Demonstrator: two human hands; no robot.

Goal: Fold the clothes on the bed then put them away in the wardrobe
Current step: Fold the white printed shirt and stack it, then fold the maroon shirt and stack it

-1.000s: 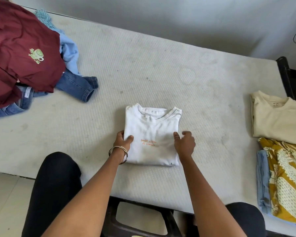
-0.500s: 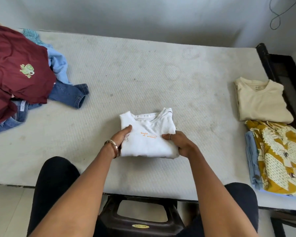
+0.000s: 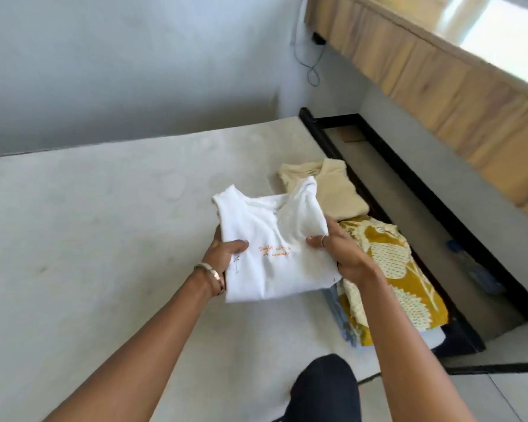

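White folded shirt (image 3: 275, 239) pinched by both hands' fingers, above mattress (image 3: 104, 239), cream shirt (image 3: 333, 190) and yellow shirt (image 3: 393, 269) beside.

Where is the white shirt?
The folded white shirt is mid-frame, held in both hands above the bed, just left of the cream shirt and yellow shirt.

Folded white T-shirt (image 3: 275, 248): two short lines of orange cursive lettering on the chest; too small and blurred to read, first word perhaps "Sunlit". Cream folded top (image 3: 326, 190), by the bed's right edge: dark neck label, not legible. No other text, numbers or signs readable.
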